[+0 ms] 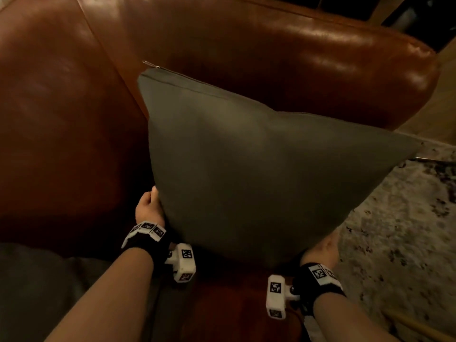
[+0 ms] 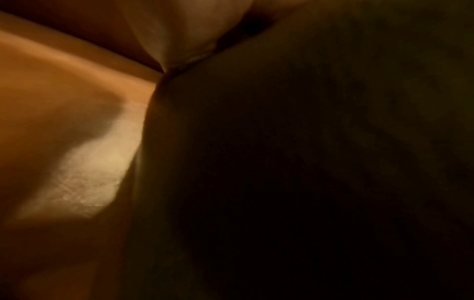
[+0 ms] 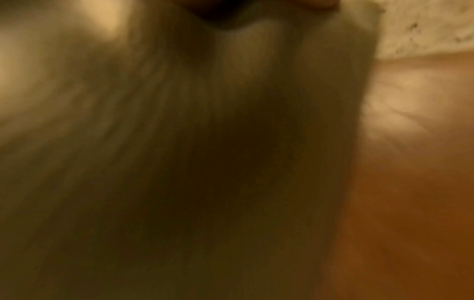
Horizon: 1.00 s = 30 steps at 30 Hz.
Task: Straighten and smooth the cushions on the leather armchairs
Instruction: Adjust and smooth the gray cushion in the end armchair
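A dark grey-green square cushion is held up on end over the seat of a brown leather armchair, its zip edge at the top. My left hand grips the cushion's lower left edge, fingers curled round it. My right hand holds the lower right corner; its fingers are hidden behind the fabric. The left wrist view shows dark cushion fabric against leather. Blurred cushion fabric fills most of the right wrist view.
The armchair's left arm rises beside the cushion. A pale mottled rug covers the floor to the right. A wooden stick or leg shows at the bottom right corner.
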Tool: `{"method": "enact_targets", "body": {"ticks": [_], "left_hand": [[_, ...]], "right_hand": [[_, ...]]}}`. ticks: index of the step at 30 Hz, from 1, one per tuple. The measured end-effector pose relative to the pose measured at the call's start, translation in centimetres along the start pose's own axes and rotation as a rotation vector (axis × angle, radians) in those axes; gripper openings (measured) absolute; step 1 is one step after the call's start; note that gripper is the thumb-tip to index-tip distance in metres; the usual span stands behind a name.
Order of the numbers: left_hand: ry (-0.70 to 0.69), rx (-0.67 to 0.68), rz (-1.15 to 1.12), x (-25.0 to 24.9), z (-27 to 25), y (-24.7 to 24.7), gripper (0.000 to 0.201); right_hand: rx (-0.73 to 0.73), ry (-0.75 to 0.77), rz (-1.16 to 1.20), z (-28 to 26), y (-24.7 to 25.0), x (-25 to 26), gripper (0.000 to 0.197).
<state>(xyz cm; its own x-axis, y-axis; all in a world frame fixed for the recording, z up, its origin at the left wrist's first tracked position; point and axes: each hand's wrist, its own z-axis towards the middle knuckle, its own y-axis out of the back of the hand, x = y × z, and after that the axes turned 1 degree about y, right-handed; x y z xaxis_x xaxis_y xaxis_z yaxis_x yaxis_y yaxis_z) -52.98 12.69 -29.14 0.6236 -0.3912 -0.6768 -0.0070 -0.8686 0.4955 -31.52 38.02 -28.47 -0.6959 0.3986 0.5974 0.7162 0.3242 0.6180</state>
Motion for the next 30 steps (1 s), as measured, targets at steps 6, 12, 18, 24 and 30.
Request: {"method": "enact_targets", "body": {"ticks": [6,12,18,24,30], "left_hand": [[0.025,-0.041,0.155,-1.4,0.1,0.5,0.028],[-0.588,-0.266,-0.019,-12.1,-4.2,4.1,0.031],[-1.367,0.238,0.559,-23.1,-13.8,-0.2,0.037],[-1.236,0.469,1.248,-25.0,-10.4,-4.8,0.04],[-1.181,0.521,1.182,-26.0,-9.5,-4.3,0.028]], "right_hand": [[-0.011,0.065,-0.01,2.2,0.8,0.6,0.034],[-0.124,0.941,0.113,-1.6,9.7,11.1,0.017],[0.159,1.439,-0.579,-5.6,6.5,22.7,0.042],[0.261,1.176,-0.759,-4.5,2.9,24.8,0.029],[0.301,1.278,-0.833,-3.6,3.9,24.8,0.045]]}}
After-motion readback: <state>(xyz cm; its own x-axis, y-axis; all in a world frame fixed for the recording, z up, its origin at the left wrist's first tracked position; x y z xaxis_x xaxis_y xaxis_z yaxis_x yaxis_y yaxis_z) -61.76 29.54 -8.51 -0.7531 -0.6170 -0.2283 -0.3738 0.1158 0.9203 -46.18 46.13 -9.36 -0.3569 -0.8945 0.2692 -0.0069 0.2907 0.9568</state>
